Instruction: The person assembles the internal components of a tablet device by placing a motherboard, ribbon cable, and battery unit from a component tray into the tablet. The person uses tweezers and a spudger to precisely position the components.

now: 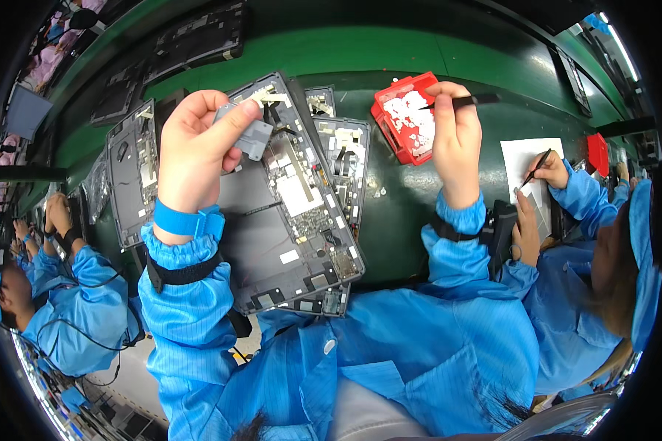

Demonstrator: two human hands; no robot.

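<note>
My left hand [202, 143] pinches a small flat grey part [254, 140] with rounded corners, held above a laptop chassis. The opened laptop chassis [254, 213] lies in front of me, its circuit board [301, 209] bare, and it rests on other chassis [346, 140]. My right hand [457, 136] grips dark tweezers [474, 100] between thumb and fingers. Their tip is over a red bin [385, 123] holding many small white pieces [412, 117]; whether the tip grasps one is too small to tell.
Another chassis [134, 176] lies at the left, with more dark units [191, 44] on the far shelf. At the right a co-worker's hand [553, 170] holds a black tool over white paper [521, 156]. A person in blue [81, 301] sits at the left.
</note>
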